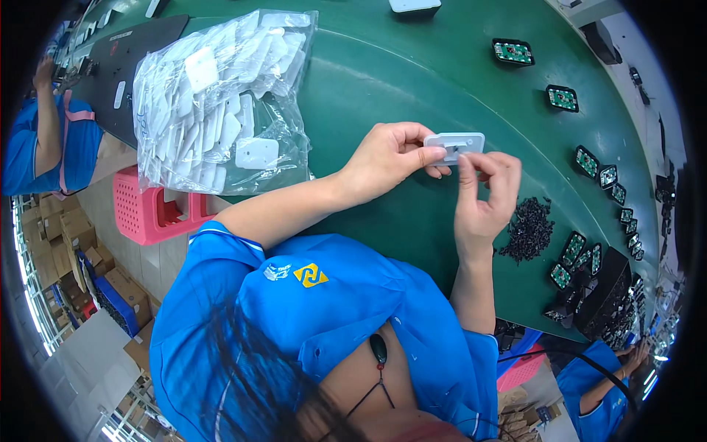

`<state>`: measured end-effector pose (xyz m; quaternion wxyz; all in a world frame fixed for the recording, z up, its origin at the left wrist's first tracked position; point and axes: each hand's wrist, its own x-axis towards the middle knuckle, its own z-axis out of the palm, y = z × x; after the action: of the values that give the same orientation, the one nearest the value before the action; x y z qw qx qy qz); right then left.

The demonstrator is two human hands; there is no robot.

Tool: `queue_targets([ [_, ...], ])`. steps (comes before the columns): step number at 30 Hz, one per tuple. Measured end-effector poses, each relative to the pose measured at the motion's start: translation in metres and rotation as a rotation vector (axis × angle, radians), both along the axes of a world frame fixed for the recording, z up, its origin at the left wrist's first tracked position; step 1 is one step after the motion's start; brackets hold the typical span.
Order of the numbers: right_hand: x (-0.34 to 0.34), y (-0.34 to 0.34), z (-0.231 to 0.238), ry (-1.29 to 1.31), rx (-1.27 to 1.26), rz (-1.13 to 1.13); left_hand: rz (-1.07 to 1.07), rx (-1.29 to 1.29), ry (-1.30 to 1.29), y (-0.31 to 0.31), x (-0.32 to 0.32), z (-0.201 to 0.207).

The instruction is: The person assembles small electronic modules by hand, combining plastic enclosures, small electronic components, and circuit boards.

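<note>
One white cover (pixel 459 139) is apparently being steadied by left hand (pixel 384 160) gripping its left end; right hand (pixel 484 202) is curling at its lower edge, grip unclear

The left hand (pixel 394 158) held a pale plate (pixel 462 138) by its left end; the right hand (pixel 487 195) was at its near edge; on the green desk (pixel 375 81), a clear bag of plates (pixel 221 110) lay leftward; a heap of black bits (pixel 529 228) and several circuit boards (pixel 563 98) lay rightward.

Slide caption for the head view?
Left hand holds a pale plate, right hand at its edge, above a green table.
</note>
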<state>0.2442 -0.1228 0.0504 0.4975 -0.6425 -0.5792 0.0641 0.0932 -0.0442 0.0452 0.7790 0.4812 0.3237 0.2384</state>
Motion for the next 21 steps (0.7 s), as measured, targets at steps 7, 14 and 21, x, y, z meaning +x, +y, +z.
queue_targets([
  [7, -0.003, 0.003, 0.004, 0.012, -0.103, 0.047, 0.052, 0.104, -0.037, -0.008, 0.003, -0.003],
  [14, -0.007, 0.001, -0.006, 0.295, -0.154, 0.068, 0.135, 0.657, 0.010, -0.010, 0.004, -0.007],
  [21, -0.003, 0.005, -0.011, 0.171, -0.052, 0.182, 0.149, 0.287, -0.021, -0.008, 0.002, -0.005],
])
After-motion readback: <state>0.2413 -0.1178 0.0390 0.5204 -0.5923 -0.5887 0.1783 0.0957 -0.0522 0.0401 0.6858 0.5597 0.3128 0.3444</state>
